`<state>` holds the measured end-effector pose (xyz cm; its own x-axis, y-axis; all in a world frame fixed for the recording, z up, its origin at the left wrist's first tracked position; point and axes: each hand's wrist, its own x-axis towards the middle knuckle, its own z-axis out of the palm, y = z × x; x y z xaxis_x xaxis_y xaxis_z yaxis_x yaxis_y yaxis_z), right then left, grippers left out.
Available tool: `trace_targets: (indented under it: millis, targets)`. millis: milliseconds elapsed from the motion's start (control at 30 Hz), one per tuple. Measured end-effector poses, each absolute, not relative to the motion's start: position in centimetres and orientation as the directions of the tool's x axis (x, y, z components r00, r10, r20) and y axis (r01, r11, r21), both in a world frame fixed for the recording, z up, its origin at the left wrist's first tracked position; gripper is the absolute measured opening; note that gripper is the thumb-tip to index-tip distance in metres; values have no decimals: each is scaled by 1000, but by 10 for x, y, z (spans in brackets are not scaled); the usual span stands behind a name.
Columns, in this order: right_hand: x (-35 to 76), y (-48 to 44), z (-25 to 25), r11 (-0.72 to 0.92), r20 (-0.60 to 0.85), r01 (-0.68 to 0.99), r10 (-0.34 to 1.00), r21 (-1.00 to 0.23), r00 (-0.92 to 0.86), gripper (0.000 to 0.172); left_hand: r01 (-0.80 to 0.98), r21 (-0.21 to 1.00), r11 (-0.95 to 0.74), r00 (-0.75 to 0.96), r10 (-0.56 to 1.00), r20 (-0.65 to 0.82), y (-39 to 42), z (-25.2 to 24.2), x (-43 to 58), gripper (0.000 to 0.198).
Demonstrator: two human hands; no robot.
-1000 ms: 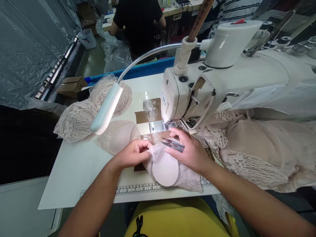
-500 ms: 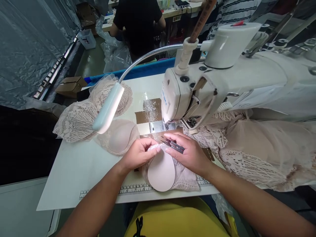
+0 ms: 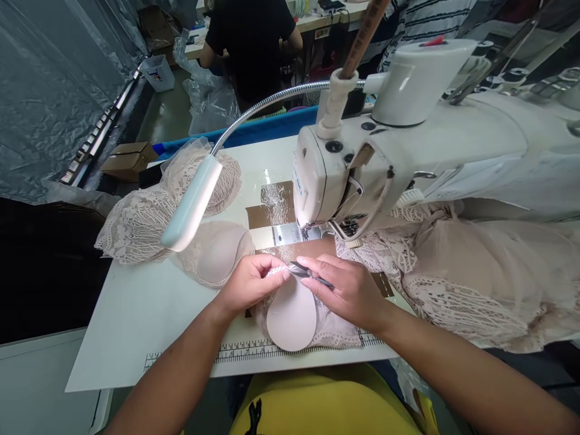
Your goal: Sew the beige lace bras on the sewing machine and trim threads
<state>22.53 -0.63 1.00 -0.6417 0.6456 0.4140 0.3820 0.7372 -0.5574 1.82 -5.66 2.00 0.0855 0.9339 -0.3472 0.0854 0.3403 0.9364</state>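
Observation:
My left hand pinches the upper lace edge of a pale pink bra cup piece between thumb and fingers. In my right hand is a pair of dark thread snips, their tips pointing left and touching or nearly touching the lace by my left fingertips. The smooth rounded pad of the cup faces up. Pink lace spreads beneath it on the table's front edge. Whether a thread lies between the blades is too small to tell.
Behind my hands stands a white sewing machine. A lamp on a flexible neck hangs at left, over lace cup pieces. More lace and tulle lie at right. A printed ruler runs along the table edge. A person sits beyond.
The snips have moved left to the lace edge, and their blades have come closer together. My left hand keeps its pinch. The whole view has shifted slightly.

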Motion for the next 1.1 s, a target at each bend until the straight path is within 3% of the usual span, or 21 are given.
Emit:
trace_targets:
  millis: [700,1100]
  targets:
    - [224,-8,11,757,401,408,629,-511,-666,30,114,940,321,84,940,-331,-59,23,20,25]
    - [225,-9,10,794,465,360,588,-490,-662,29,50,938,342,108,932,-345,-58,21,21,25]
